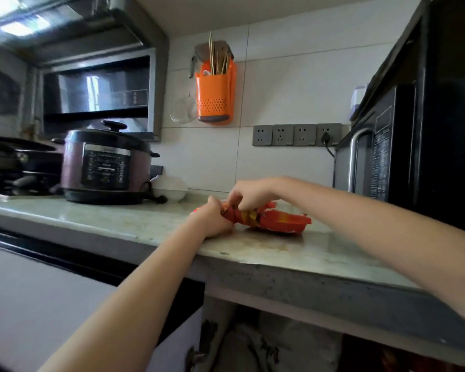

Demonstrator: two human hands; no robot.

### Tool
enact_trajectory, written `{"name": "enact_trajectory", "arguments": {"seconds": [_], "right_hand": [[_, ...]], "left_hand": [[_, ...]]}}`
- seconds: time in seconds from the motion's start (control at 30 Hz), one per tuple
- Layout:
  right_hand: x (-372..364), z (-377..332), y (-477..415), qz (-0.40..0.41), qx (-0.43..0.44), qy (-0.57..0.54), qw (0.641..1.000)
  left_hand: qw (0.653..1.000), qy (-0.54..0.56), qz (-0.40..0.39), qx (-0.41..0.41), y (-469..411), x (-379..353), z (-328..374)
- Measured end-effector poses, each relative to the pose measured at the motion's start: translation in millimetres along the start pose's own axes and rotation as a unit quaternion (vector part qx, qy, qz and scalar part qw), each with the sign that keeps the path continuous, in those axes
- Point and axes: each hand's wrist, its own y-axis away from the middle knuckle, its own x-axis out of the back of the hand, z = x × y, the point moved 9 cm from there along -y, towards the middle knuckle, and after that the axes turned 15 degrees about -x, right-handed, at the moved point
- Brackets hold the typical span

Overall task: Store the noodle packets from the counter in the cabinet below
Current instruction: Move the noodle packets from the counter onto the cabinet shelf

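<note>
We are at the pick-up step: our left hand [212,220] grips the left end of the red noodle packets [278,223], which lie on the counter [293,253] near its front edge, while our right hand [249,196] pinches them from above. Next, we judge, the bundle must be lifted clear and lowered into the cabinet [269,342] showing beneath the counter.

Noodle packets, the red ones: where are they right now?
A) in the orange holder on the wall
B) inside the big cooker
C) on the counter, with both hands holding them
C: the noodle packets lie on the counter, with the left hand and the right hand both gripping their near end.
</note>
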Motion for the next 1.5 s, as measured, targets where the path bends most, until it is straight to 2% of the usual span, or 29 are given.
{"name": "enact_trajectory", "arguments": {"seconds": [0.1, 0.2, 0.27, 0.4, 0.53, 0.63, 0.77, 0.93, 1.07, 1.17, 1.33, 1.5], "right_hand": [[5.3, 15.0, 34.8, 0.059, -0.003, -0.042, 0.997], [1.9, 35.7, 76.0, 0.16, 0.001, -0.101, 0.982], [13.7, 37.6, 95.3, 0.238, 0.014, -0.141, 0.961], [37.0, 23.4, 162.0, 0.427, 0.081, -0.169, 0.885], [45.2, 11.2, 241.5, 0.579, 0.111, -0.152, 0.793], [58.6, 3.8, 283.1, 0.655, 0.117, -0.136, 0.734], [63.3, -10.9, 310.5, 0.699, 0.126, -0.112, 0.695], [48.9, -29.4, 361.6, 0.708, 0.198, -0.045, 0.676], [11.4, -22.9, 385.7, 0.693, 0.223, -0.046, 0.684], [-17.0, 6.5, 384.6, 0.672, 0.197, -0.104, 0.706], [-60.2, 50.3, 385.7, 0.616, 0.13, -0.21, 0.748], [-125.4, 69.9, 370.8, 0.498, 0.035, -0.278, 0.821]], "left_hand": [[0.998, -0.004, 0.063, -0.022, 13.4, 15.2, 14.4], [0.992, -0.116, 0.053, -0.021, 33.3, 19.4, 28.5], [0.984, -0.151, 0.072, -0.054, 44.6, 27.4, 41.7], [0.975, -0.021, 0.158, -0.153, 88.2, 35.1, 79.0], [0.946, -0.072, 0.259, -0.181, 139.6, 65.2, 106.7], [0.935, -0.075, 0.295, -0.183, 169.7, 81.2, 125.5], [0.922, -0.049, 0.336, -0.184, 198.8, 96.4, 143.0], [0.919, 0.006, 0.329, -0.215, 242.6, 84.8, 159.1], [0.932, 0.077, 0.276, -0.222, 258.5, 38.6, 157.0], [0.938, 0.169, 0.238, -0.189, 263.7, -10.9, 140.8], [0.925, 0.319, 0.174, -0.111, 275.7, -92.8, 120.0], [0.912, 0.4, 0.081, -0.032, 293.8, -179.0, 128.1]]}}
